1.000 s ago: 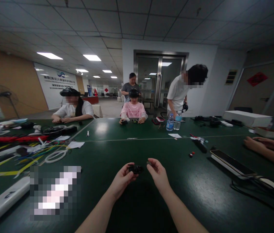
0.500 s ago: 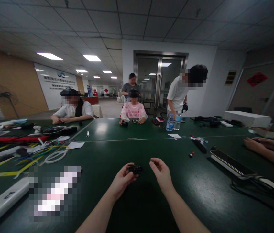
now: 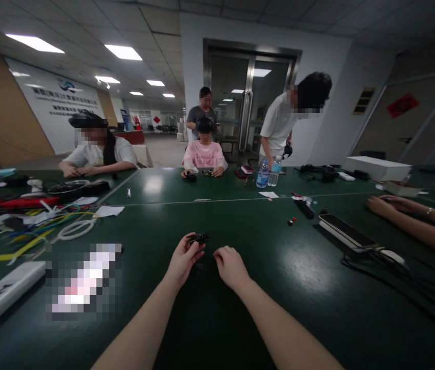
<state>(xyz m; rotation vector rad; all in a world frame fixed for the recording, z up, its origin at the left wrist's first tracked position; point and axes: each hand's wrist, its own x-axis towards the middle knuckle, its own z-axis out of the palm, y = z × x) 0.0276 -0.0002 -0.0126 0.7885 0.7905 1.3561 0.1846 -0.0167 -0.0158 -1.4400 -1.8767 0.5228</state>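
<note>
My left hand [image 3: 182,259] is closed around a small black object [image 3: 199,238] with an uneven, detailed surface, gripped between thumb and fingers. It is too small and dark for me to tell its kind. My right hand [image 3: 231,264] is a short way to the right, palm turned down, with the fingers curled and pinched together. Whatever its fingertips may hold is hidden. The two hands are apart, both above the dark green table [image 3: 202,329].
A blurred-out bright screen [image 3: 86,280] and a white power strip [image 3: 7,295] lie at left, near tangled cables [image 3: 76,228]. At right are a phone on a white block [image 3: 348,231], black cords and a co-worker's forearms [image 3: 425,221]. Water bottles [image 3: 262,174] stand farther back.
The view has tilted down and shifted right. My right hand has turned palm-down and its fingers have curled in. My left hand still holds the black object, now tilted differently.
</note>
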